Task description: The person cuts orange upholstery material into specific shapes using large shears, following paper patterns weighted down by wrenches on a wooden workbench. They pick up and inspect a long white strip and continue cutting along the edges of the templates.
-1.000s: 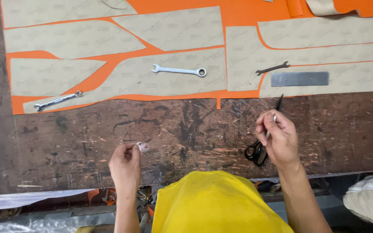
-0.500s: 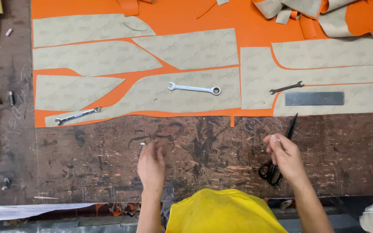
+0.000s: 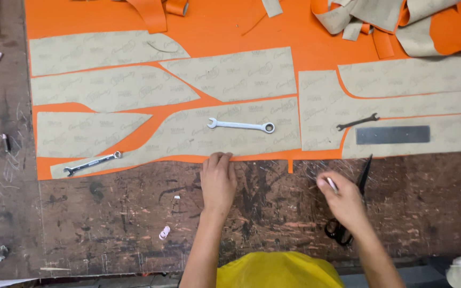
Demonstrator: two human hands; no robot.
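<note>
Left hand [image 3: 218, 180] lies flat, fingers together, on the near edge of the orange sheet [image 3: 225, 24] on the tabletop [image 3: 108, 224]. Right hand [image 3: 342, 198] grips a small white stick [image 3: 331, 184] above black scissors [image 3: 350, 205]; a wrench [image 3: 241, 126] rests just beyond.

Open bench: bare dark wood [image 3: 108, 224] left of the left hand [image 3: 218, 181].
Blocked ahead: wrench [image 3: 241, 126] on patterns.
Right: scissors [image 3: 350, 205] under right hand [image 3: 344, 200]; ruler [image 3: 392, 134] beyond.
</note>
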